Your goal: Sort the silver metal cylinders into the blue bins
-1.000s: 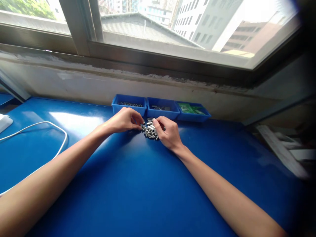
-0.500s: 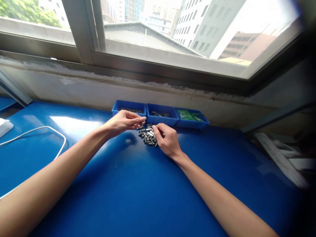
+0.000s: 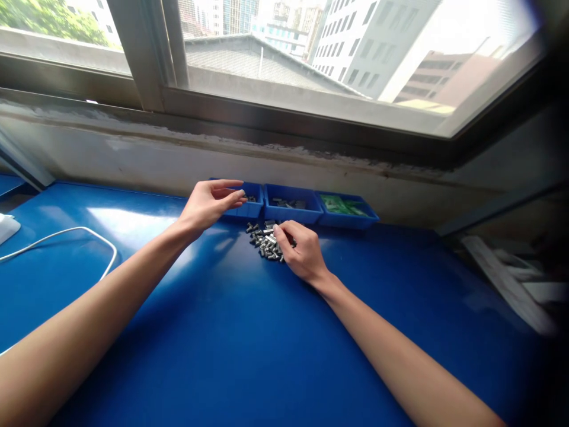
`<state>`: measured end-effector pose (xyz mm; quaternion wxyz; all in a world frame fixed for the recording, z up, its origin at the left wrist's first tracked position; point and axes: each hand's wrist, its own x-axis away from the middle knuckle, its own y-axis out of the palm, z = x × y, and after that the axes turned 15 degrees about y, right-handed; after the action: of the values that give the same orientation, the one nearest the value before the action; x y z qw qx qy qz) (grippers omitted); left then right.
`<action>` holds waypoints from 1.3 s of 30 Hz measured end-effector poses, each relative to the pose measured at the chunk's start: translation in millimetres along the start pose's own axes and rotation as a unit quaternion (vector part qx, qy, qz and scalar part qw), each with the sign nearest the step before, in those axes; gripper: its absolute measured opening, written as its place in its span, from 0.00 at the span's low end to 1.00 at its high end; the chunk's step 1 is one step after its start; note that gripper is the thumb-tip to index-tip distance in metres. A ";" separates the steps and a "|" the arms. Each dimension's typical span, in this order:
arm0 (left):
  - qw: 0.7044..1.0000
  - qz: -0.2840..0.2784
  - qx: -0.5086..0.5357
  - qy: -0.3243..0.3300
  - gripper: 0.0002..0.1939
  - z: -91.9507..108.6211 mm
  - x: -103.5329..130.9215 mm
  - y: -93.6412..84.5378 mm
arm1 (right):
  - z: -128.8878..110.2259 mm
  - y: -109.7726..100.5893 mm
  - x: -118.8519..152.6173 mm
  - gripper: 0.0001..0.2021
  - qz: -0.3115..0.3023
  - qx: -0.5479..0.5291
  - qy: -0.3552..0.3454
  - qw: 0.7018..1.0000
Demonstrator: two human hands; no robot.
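Observation:
A pile of small metal parts [image 3: 268, 244] lies on the blue table [image 3: 249, 332]. My right hand [image 3: 301, 248] rests at the pile's right side, fingers closed; what is between them, if anything, is hidden. Over the left blue bin [image 3: 255, 209], which holds small dark metal parts, is my left hand [image 3: 213, 204]. Its thumb and fingertips come close together, and what they hold, if anything, is too small to make out. The middle blue bin [image 3: 293, 214] contains grey metal pieces. Green packets [image 3: 340, 204] lie in the right blue bin [image 3: 353, 223].
A white cable [image 3: 84, 229] curves over the table's left part, near a white object [image 3: 8, 228] at the left edge. Behind the bins stand a wall and a window frame [image 3: 284, 112]. Pale boards [image 3: 507, 284] are off the right side.
My left hand has moved from above the pile's edge to the left and back, over the left bin. My right hand has hardly moved at the pile.

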<state>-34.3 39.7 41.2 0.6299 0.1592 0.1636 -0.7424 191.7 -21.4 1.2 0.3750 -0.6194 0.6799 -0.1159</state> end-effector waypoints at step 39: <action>0.978 -0.208 0.005 -0.034 0.25 2.7 8.8 10.4 | 2.1 2.2 0.1 0.16 -0.002 0.030 -0.012 0.999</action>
<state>-25.4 29.2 39.2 0.4663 0.0999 0.1675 -0.8629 191.4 -20.5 -1.7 0.4014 -0.6103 0.6706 -0.1295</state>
